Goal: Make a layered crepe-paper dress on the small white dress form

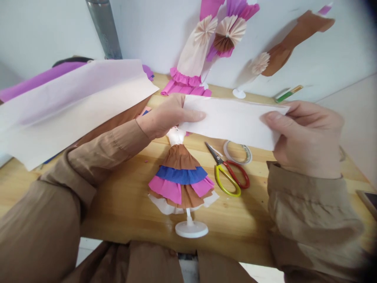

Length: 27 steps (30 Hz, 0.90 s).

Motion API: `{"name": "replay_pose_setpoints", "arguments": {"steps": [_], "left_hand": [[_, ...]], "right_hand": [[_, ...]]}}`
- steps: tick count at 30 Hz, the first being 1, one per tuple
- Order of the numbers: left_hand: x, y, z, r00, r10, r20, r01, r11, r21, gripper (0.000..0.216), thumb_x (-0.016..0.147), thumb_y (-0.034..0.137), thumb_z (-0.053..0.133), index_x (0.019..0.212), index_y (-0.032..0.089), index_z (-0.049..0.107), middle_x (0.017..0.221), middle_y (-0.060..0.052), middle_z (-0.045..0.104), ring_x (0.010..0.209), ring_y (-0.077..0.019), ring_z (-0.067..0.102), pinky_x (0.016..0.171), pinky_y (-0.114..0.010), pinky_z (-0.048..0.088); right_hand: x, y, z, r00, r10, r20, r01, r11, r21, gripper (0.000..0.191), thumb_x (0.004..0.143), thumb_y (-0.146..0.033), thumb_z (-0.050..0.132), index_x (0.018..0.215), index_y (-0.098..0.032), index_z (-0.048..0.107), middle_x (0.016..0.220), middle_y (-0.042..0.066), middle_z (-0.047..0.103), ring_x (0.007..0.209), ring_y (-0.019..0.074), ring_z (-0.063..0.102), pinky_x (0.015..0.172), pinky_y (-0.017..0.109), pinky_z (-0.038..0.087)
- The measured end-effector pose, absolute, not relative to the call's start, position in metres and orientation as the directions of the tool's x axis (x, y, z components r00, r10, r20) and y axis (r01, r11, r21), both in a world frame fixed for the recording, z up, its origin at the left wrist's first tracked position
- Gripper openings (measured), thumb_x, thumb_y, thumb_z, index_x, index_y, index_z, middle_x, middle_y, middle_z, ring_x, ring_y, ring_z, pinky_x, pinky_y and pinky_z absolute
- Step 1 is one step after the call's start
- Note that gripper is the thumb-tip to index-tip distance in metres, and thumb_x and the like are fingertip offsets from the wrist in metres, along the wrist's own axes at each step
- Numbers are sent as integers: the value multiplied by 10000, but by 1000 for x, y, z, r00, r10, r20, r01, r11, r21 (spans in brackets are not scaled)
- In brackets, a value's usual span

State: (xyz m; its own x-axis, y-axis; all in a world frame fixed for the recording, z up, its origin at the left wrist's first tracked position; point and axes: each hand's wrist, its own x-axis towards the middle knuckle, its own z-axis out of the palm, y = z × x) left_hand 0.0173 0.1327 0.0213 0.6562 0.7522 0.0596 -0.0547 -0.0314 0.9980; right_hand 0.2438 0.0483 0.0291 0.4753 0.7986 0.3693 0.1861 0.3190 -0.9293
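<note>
A white strip of paper (232,120) is stretched level between my two hands above the table. My left hand (169,116) pinches its left end, thumb on the near face. At the right end, my right hand (309,135) grips it with the thumb in front and the fingers behind. Below the strip lies a doll-sized figure in a tiered paper skirt (181,177) of brown, blue, pink and white, with a round white stand base (191,229) toward me. Scissors (228,171) with one yellow and one red handle rest right of the skirt, beside a roll of clear tape (247,155).
Large paper sheets (88,106) in white, purple and brown are heaped at the left. Several dressed doll forms in paper (194,55) stand along the back wall. A dark cylinder (106,29) stands at the back left. A green pen (288,93) lies at the back right.
</note>
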Motion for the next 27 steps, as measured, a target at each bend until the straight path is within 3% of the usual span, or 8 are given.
{"name": "replay_pose_setpoints", "arguments": {"steps": [4, 11, 15, 19, 23, 27], "left_hand": [[17, 131, 27, 682, 732, 4, -90, 78, 993, 85, 768, 42, 637, 717, 107, 656, 691, -9, 679, 643, -105, 631, 611, -213, 526], [15, 132, 31, 669, 742, -38, -1, 51, 999, 76, 792, 68, 621, 732, 110, 645, 614, 6, 615, 569, -92, 582, 574, -226, 504], [9, 135, 31, 692, 716, -92, 195, -63, 979, 79, 779, 120, 621, 701, 112, 621, 594, -2, 598, 533, -93, 554, 516, -216, 459], [-2, 136, 43, 674, 709, -208, 509, -242, 826, 52, 703, 86, 621, 665, 121, 613, 586, 2, 586, 514, -94, 512, 475, -211, 379], [-15, 141, 59, 749, 621, -232, 602, -490, 630, 184, 649, 75, 614, 533, 153, 494, 501, 51, 437, 481, -70, 385, 480, -232, 270], [-22, 149, 63, 689, 660, -299, 686, -463, 561, 146, 636, 134, 620, 570, 166, 494, 542, 36, 489, 506, -95, 434, 495, -241, 296]], "right_hand": [[244, 49, 29, 459, 805, 374, 195, 320, -927, 204, 479, -238, 886, 577, -197, 712, 519, -22, 621, 447, 94, 499, 424, 247, 380], [240, 48, 29, 454, 804, 385, 203, 328, -923, 223, 501, -244, 878, 580, -195, 675, 528, -30, 606, 461, 85, 492, 455, 249, 395], [240, 49, 19, 385, 899, 207, 131, 169, -977, 232, 546, -278, 868, 631, -196, 668, 582, -25, 647, 481, 91, 528, 452, 233, 409], [234, 53, 0, 234, 971, 44, 121, 15, -993, 250, 571, -322, 870, 628, -182, 671, 586, -10, 659, 476, 97, 538, 455, 230, 429], [225, 57, -18, 21, 994, -106, 68, -107, -992, 270, 594, -375, 861, 731, -206, 701, 648, -11, 682, 544, 125, 584, 531, 263, 494], [224, 59, -27, -3, 997, -77, 53, -76, -996, 254, 616, -356, 844, 753, -220, 680, 689, -17, 684, 606, 132, 600, 576, 259, 499]]}}
